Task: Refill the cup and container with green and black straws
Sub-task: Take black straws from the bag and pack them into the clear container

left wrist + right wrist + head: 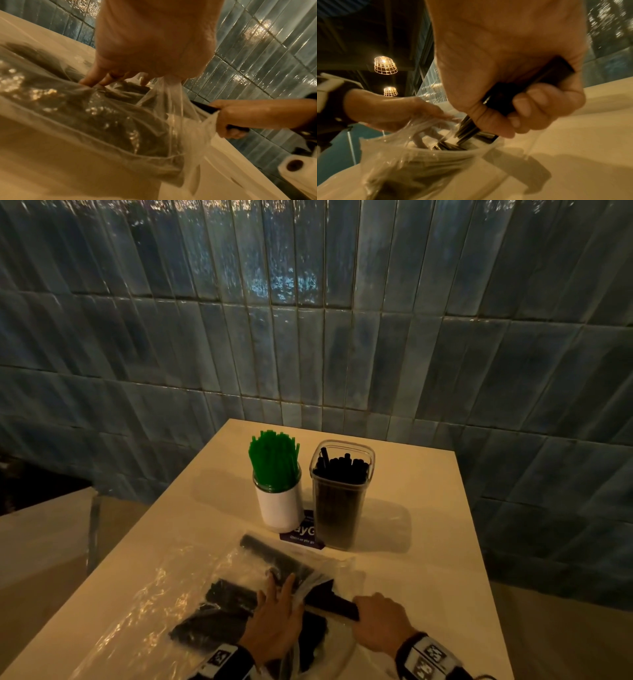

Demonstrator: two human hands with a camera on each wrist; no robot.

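Observation:
A white cup [279, 508] packed with green straws [274, 460] stands mid-table beside a clear container [339, 501] filled with black straws [342, 467]. In front of them lies a clear plastic bag [154, 604] of black straws. My left hand [274, 614] lies on the bag, fingers straight, with the bag's mouth edge drawn up taut into the hand by the thumb [171, 79]. My right hand [380, 621] grips a bundle of black straws [334, 604] at the bag's mouth, their far ends still inside the plastic [402, 155].
The pale table [411, 577] butts against a blue tiled wall [308, 337]. A purple card [303, 534] lies under the cup and container. The table's left edge drops to a lower surface [41, 542]. Bare tabletop shows to the right of the container.

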